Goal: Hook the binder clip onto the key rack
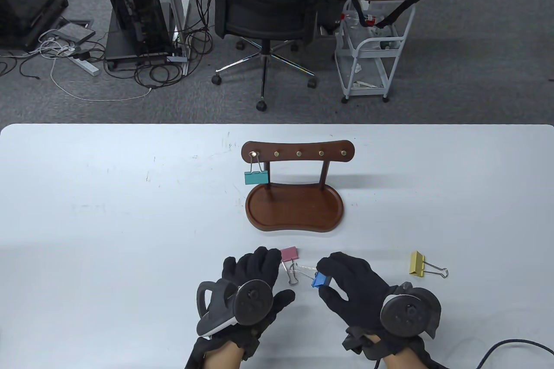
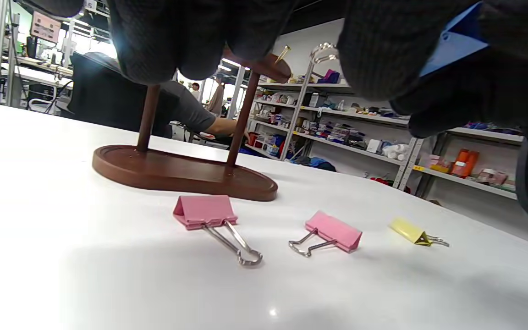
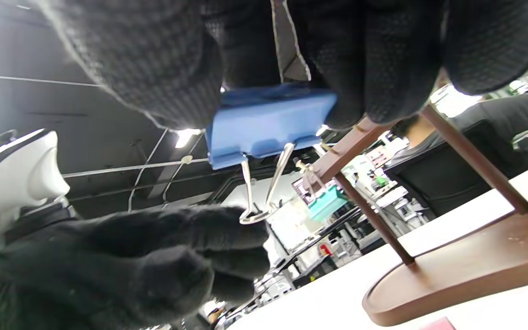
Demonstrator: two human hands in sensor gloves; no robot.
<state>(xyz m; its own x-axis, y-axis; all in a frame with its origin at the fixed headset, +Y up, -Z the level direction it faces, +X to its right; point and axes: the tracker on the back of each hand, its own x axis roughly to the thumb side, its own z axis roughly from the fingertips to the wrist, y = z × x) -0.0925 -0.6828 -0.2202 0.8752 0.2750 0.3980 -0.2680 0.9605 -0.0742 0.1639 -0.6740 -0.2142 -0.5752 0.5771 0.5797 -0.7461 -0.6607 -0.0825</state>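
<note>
The brown wooden key rack [image 1: 294, 209] stands mid-table with a teal binder clip [image 1: 256, 177] hanging on its leftmost hook. My right hand [image 1: 323, 279] pinches a blue binder clip [image 1: 320, 280] by its body just above the table; in the right wrist view the clip [image 3: 268, 121] hangs with its wire handles [image 3: 258, 192] pointing down toward my left fingers [image 3: 177, 256]. My left hand [image 1: 281, 276] is open and empty beside those handles. A pink clip [image 1: 289, 254] lies by my left fingertips.
A yellow clip [image 1: 417, 263] lies to the right of my right hand. The left wrist view shows a second pink clip [image 2: 335, 231] on the table between the first pink clip [image 2: 205, 211] and the yellow one [image 2: 408, 230]. The rack's other hooks [image 1: 321, 153] are bare.
</note>
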